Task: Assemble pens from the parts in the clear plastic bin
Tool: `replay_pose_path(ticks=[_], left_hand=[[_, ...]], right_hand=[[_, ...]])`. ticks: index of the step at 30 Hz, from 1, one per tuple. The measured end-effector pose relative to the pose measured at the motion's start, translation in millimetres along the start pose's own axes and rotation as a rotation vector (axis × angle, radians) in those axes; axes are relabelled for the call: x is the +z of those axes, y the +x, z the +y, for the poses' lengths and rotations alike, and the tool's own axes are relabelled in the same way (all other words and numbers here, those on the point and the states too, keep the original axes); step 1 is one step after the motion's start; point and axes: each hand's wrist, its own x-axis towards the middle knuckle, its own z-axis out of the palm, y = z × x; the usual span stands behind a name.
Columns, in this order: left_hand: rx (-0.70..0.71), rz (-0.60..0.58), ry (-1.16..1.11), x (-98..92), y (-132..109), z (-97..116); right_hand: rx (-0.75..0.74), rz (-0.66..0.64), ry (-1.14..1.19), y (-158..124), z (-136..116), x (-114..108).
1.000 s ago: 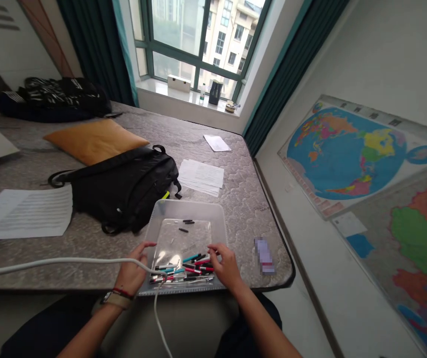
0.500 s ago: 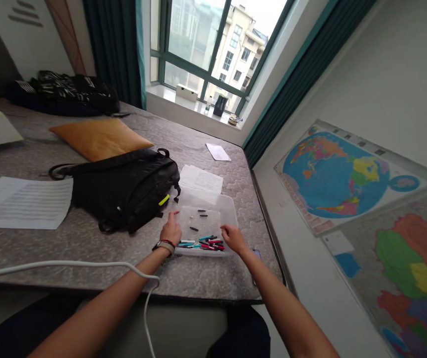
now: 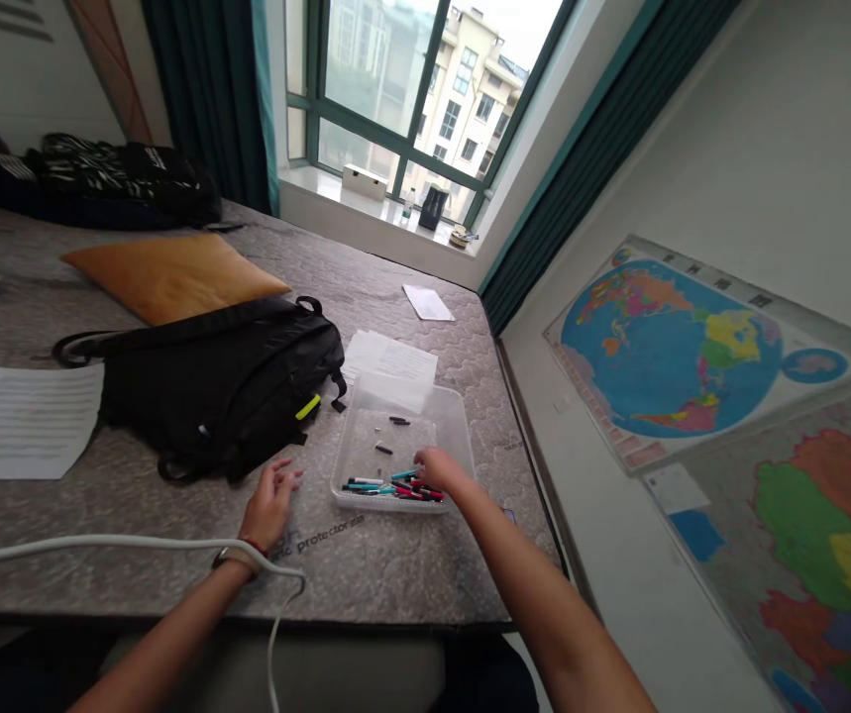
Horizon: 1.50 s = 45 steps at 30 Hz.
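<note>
A clear plastic tray [image 3: 462, 421] lies on the grey mattress in the head view. Several coloured pens [image 3: 380, 486] are heaped at its near edge, and a few small black caps [image 3: 398, 421] lie further back in it. My right hand [image 3: 444, 471] reaches into the tray's near right corner, its fingers bent down onto the pens; the back of the hand hides whether they grip one. My left hand [image 3: 268, 507] rests on the mattress left of the tray, fingers spread and holding nothing.
A black backpack [image 3: 217, 386] lies just left of the tray, with an orange pillow [image 3: 172, 277] behind it. Printed sheets [image 3: 16, 421] lie at far left and more papers [image 3: 393, 358] behind the tray. A white cable [image 3: 98, 544] crosses my left wrist. World maps [image 3: 692, 347] cover the floor right.
The tray now lies further from me on the mattress. My left hand has left its rim and dropped back to the mattress. My right hand has moved in onto the pens.
</note>
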Motion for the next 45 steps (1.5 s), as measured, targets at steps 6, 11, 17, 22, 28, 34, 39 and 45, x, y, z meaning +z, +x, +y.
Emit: replay_pose_path(ticks=[6,11,17,22,28,34,39,45], left_hand=[[0.214,-0.122,0.219,-23.4,-42,-67],[0.368,-0.038,0.297,-18.1,-41,-70],[0.314,-0.057,0.207,-20.2,-43,-67],[0.174,0.026,-0.035,-15.4,-53,-10],[0.561,-0.129,-0.040,11.9,-40,106],[0.630,-0.489,0.302,54.0,-15,121],[0.488,-0.639,0.442,67.4,-20,105],[0.502,-0.591,0.467,67.5,-30,106]], right_hand=[[-0.002,-0.113,0.017,33,-17,21],[0.031,-0.081,0.088,36,-18,23],[0.078,0.234,0.491,10,-25,7],[0.111,0.315,1.229,-32,-37,6],[0.098,0.297,1.355,-48,-54,6],[0.009,0.179,1.370,-59,-58,13],[-0.039,0.186,1.329,-63,-55,23],[-0.097,0.180,1.272,-57,-49,34]])
